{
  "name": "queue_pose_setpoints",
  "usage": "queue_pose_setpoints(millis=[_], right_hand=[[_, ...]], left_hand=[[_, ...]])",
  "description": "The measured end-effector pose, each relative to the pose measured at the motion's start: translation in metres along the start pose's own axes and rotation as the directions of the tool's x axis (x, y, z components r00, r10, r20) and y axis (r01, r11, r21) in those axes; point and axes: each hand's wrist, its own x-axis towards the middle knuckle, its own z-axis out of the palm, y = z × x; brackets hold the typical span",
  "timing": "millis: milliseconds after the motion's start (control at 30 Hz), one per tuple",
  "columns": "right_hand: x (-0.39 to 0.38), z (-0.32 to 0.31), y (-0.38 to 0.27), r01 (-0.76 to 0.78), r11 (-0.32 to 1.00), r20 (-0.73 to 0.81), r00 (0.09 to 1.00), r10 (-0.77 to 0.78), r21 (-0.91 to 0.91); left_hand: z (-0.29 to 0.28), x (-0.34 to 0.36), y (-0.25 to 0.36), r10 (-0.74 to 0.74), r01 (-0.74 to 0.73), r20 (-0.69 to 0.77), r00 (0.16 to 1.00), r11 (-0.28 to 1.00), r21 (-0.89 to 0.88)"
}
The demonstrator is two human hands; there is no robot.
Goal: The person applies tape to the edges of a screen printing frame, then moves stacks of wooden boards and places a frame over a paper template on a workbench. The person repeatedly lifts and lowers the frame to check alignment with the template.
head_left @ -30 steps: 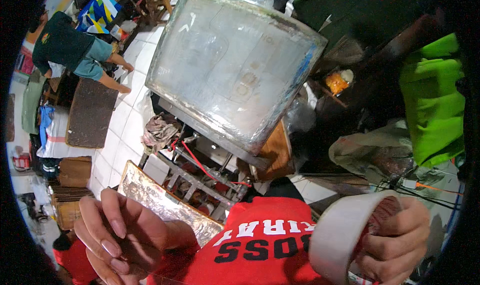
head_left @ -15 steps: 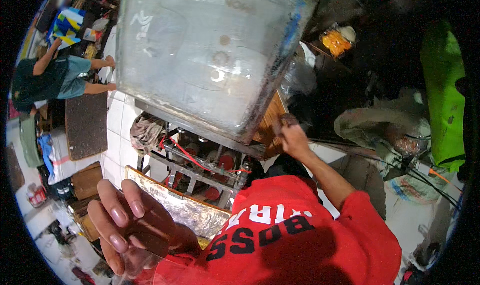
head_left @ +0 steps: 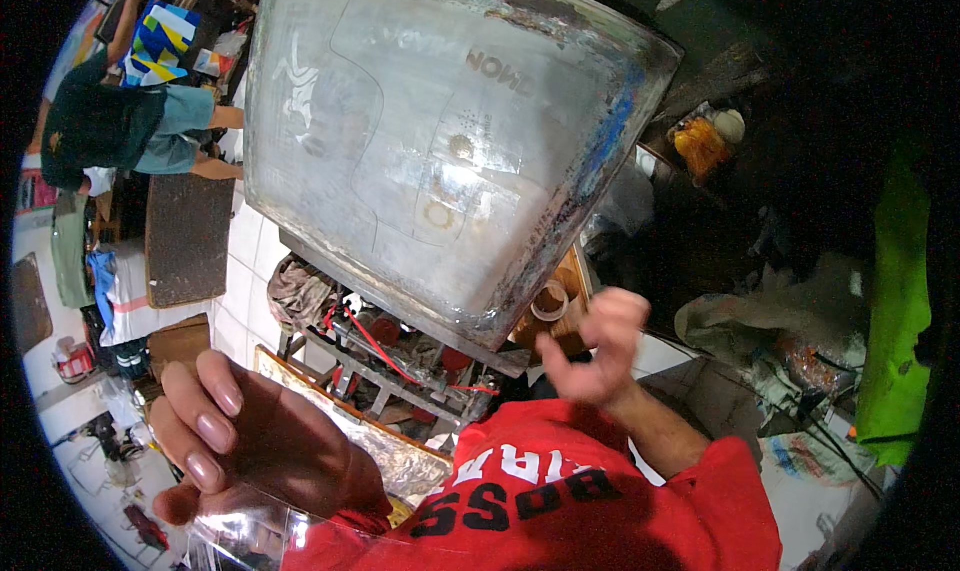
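A big grey-white slab with rounded corners (head_left: 400, 121) and worn edges lies in front of me on a metal frame. My left hand (head_left: 270, 431) is raised close at the lower left, fingers curled. A clear plastic sheet (head_left: 265, 526) hangs at its thumb and seems to be in its hold; the exact grip is hidden. My right hand (head_left: 605, 346) is up beside the slab's near right corner, slightly blurred, thumb and curled fingers apart, with nothing visible between them. Just beyond it a small round cup (head_left: 550, 299) stands on a wooden board (head_left: 573, 271).
Below the slab are red tubes (head_left: 380, 346) and metal bars, with a crumpled cloth (head_left: 303, 293) at their left. A foil-faced panel (head_left: 390, 461) leans nearer me. Another person (head_left: 130, 126) stands at the far left. Sacks (head_left: 770, 311) and a green sheet (head_left: 895, 301) are on the right.
My right hand has come back toward me from the wooden board, uncovering the cup. My left hand has shifted a little left with the plastic sheet. The view has tilted, showing more of the slab.
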Motion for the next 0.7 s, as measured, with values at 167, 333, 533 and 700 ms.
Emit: queue_pose_setpoints(millis=[167, 333, 533, 700], right_hand=[[0.133, -0.024, -0.112, 0.060, 0.947, -0.200, 0.980, 0.004, 0.316], [0.166, -0.016, -0.096, 0.069, 0.948, -0.206, 0.979, -0.003, 0.312], [0.188, 0.042, 0.010, -0.277, 0.942, -0.225, 0.922, 0.316, 0.190], [0.199, 0.070, 0.047, -0.220, 0.958, -0.214, 0.960, 0.180, -0.183]], left_hand=[[-0.006, 0.007, -0.025, 0.071, -0.074, 0.041, 0.997, 0.993, 0.087], [-0.015, 0.018, -0.056, 0.030, -0.082, 0.148, 0.989, 0.931, 0.356], [-0.016, 0.039, -0.187, -0.189, 0.194, -0.067, 0.980, 0.808, 0.556], [-0.026, 0.053, -0.261, -0.175, 0.166, -0.052, 0.983, 0.732, 0.661]])
